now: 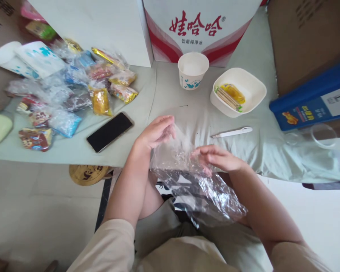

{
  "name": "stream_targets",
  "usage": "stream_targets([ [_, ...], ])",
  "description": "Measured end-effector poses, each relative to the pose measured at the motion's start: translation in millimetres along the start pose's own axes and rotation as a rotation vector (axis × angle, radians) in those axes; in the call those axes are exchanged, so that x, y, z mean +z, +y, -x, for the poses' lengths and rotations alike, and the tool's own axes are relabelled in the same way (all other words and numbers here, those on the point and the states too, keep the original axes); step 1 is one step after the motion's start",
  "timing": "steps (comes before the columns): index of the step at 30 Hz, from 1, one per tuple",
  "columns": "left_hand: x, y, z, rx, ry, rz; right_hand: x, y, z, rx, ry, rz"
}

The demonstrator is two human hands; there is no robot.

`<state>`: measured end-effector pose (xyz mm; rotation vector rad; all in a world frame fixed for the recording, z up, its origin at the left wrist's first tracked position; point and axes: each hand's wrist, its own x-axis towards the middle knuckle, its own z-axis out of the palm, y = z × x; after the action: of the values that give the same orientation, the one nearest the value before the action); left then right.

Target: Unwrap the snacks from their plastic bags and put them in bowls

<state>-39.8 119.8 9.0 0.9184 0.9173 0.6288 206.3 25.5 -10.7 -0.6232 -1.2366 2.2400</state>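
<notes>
Both my hands hold a crinkled clear plastic bag (198,189) over my lap, at the front edge of the cloth-covered table (170,109). My left hand (155,132) pinches the bag's upper left edge with its fingers closed. My right hand (218,158) grips the bag's upper right part, with its fingers partly behind the film. The bag hangs down between my forearms and looks empty. Beyond my hands stand a white paper cup (192,70) and a white square bowl (238,90) with wrapped snacks in it.
A black phone (110,132) lies left of my hands. A heap of wrapped snacks (73,90) fills the table's left side. A white knife-like tool (231,132) lies to the right. A blue box (311,102), cardboard boxes and a water carton (198,26) stand behind.
</notes>
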Motion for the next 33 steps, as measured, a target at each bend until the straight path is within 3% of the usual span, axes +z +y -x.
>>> stream_targets([
  [2,2.5,-2.1,-1.4,-0.016,-0.051,-0.032,2.8,0.3,-8.5,-0.078,0.226,-0.022],
  [3,3.6,-3.0,-2.4,-0.023,-0.074,-0.046,4.4,0.2,-12.2,-0.069,0.259,-0.029],
  [7,3.5,-3.3,-5.5,-0.063,-0.12,-0.042,15.8,0.4,-19.3,0.131,0.051,0.105],
  [9,-0.8,-1.3,-4.8,-0.071,-0.146,0.047,22.8,0.9,-18.7,0.129,0.041,0.15],
  [14,-9.1,0.0,-0.3,0.134,-0.107,0.511,28.6,1.4,-15.8,-0.054,0.245,0.105],
  [16,-5.9,-3.8,-1.9,0.164,-0.111,0.562,25.7,2.9,-17.6,-0.107,0.378,0.109],
  [20,5.2,-14.0,-8.3,0.064,-0.247,0.43,18.6,6.4,-26.6,-0.199,0.63,0.115],
  [24,8.9,-17.2,-9.2,0.041,-0.355,0.317,15.4,3.8,-33.3,-0.185,0.822,0.169],
  [29,10.6,-13.9,-9.0,-0.094,-0.215,0.009,12.9,0.3,-31.9,-0.175,0.876,0.188],
  [33,15.2,-10.9,-9.7,-0.09,-0.135,-0.092,9.6,-0.2,-28.7,-0.174,0.848,0.209],
])
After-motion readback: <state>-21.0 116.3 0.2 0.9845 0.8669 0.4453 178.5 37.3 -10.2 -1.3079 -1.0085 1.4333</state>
